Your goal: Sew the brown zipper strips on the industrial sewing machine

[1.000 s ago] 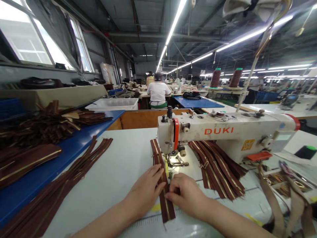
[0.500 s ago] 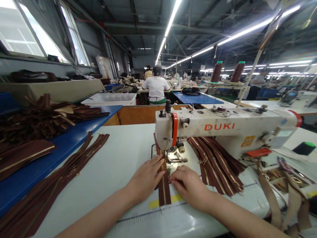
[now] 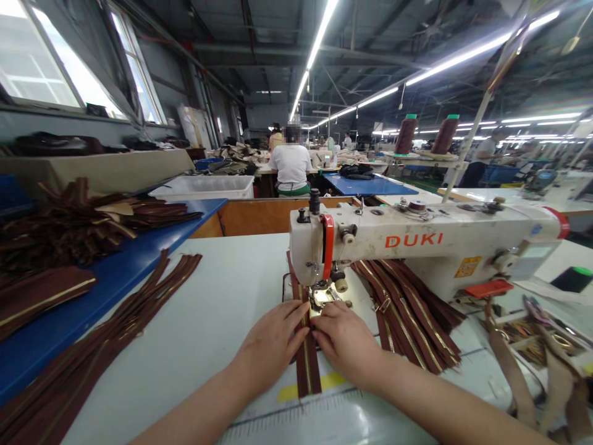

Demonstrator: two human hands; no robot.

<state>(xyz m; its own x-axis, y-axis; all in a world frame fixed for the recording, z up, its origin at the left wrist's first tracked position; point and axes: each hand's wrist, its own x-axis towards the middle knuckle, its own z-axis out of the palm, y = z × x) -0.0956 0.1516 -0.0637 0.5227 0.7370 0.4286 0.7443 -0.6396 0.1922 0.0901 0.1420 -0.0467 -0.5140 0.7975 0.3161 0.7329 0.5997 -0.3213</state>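
Note:
A brown zipper strip [image 3: 306, 369] with metal teeth runs lengthwise under the needle area of the white sewing machine [image 3: 361, 238]. My left hand [image 3: 273, 334] lies across the strip from the left, its fingers pressed together on it and the thumb bent in at its right edge. From the other side my right hand [image 3: 345, 337] is closed, thumb and fingertips pinched at the strip's right edge, just in front of the presser foot [image 3: 319, 296]. The fingertips of both hands nearly meet, and what lies under them is partly hidden.
More zipper strips [image 3: 417, 315] lie right of the needle, under the machine arm. Long strips [image 3: 125, 321] hang across the table's left side by a blue bench [image 3: 139, 247] piled with brown pieces. A parts tray [image 3: 532, 343] with scissors stands at the right. A person [image 3: 291, 164] sits ahead.
My right hand has moved up and left, closer to the presser foot and my left hand. The left fingers have bent slightly more. The camera view has shifted a little.

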